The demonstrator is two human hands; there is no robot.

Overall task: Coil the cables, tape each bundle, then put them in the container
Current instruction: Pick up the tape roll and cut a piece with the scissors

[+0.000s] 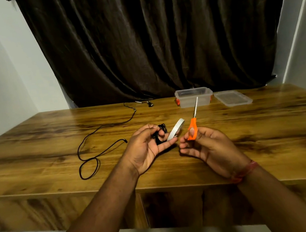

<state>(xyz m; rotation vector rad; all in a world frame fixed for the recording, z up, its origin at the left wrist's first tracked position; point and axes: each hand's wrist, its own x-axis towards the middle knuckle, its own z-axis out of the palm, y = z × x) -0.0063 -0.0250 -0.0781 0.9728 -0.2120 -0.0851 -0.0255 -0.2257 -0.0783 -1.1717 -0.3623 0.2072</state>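
Observation:
My left hand grips a small coiled black cable bundle above the middle of the wooden table. A white tape roll hangs at that hand's fingertips, tilted on edge. My right hand holds orange-handled scissors with the closed blades pointing away toward the container. A loose black cable lies uncoiled on the table to the left. The clear plastic container stands open at the back.
The container's clear lid lies flat to its right. A dark curtain hangs behind the table, between white walls. The loose cable's plug ends rest near the back edge, left of the container.

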